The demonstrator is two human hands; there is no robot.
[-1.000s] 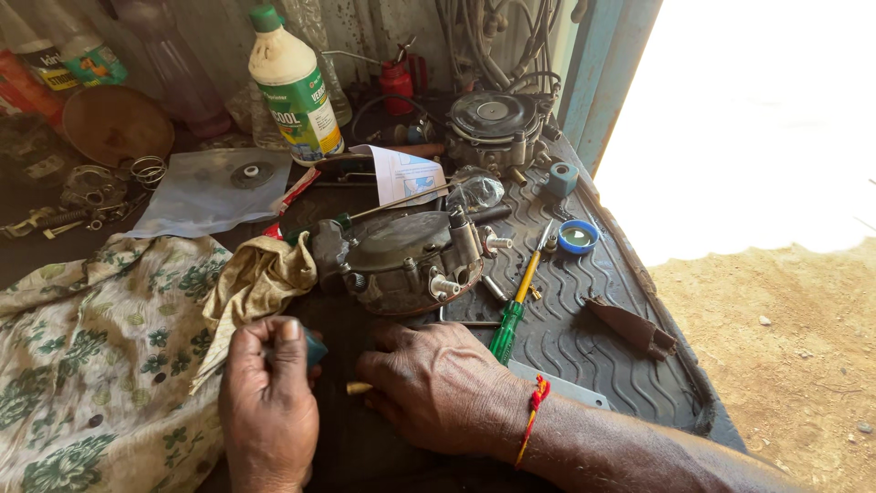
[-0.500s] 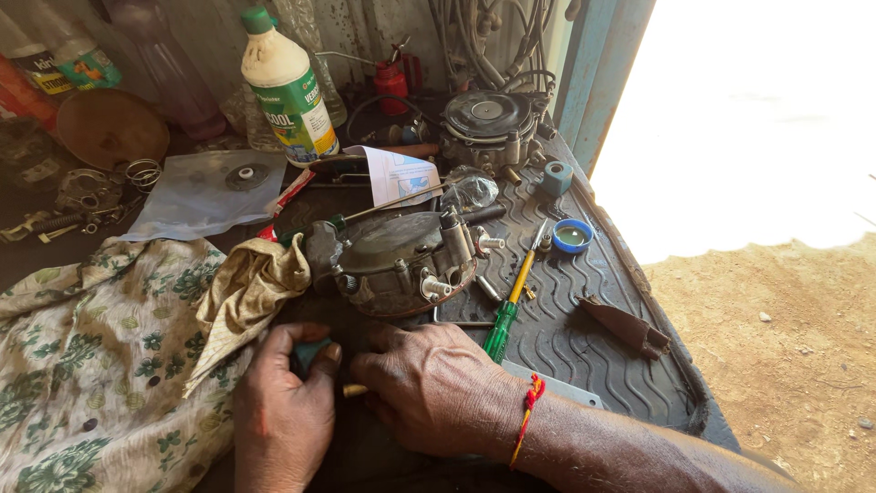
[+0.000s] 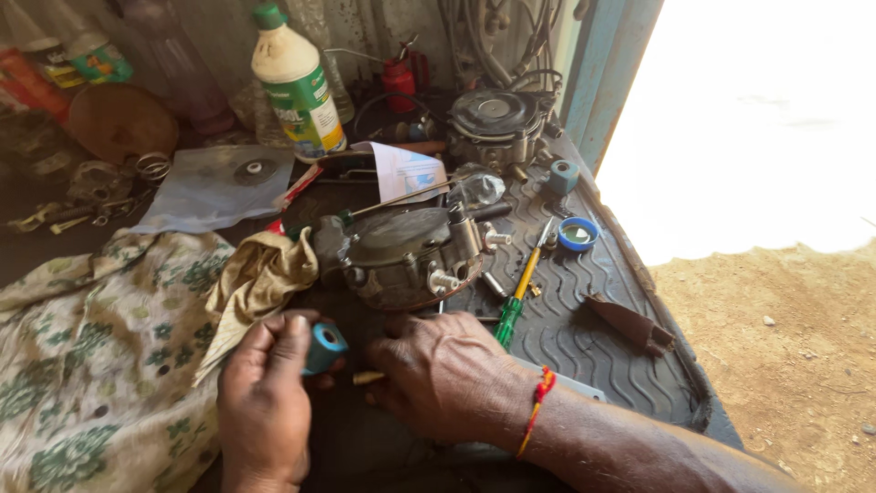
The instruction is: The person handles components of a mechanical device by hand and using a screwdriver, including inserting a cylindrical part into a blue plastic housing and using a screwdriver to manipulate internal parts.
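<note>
A big flowery cloth (image 3: 82,365) lies to the left of the metal engine part (image 3: 401,260). A black ribbed mat (image 3: 584,338) lies under the metal engine part and spreads to its right. A white bottle with a green cap (image 3: 294,82) stands behind the metal engine part, to the left. A dirty yellow rag (image 3: 260,283) touches the metal engine part on its left side. The right hand (image 3: 447,374) rests just in front of the metal engine part, fingers curled down together on the mat, beside a small tan piece (image 3: 368,377); I cannot tell if it grips it. The left hand (image 3: 265,402) is in front of the metal engine part, to the left, its fingers and thumb pinched on a small blue roll (image 3: 324,347). A yellow and green screwdriver (image 3: 518,292) lies just right of the metal engine part. A little blue cap (image 3: 578,235) sits farther right.
</note>
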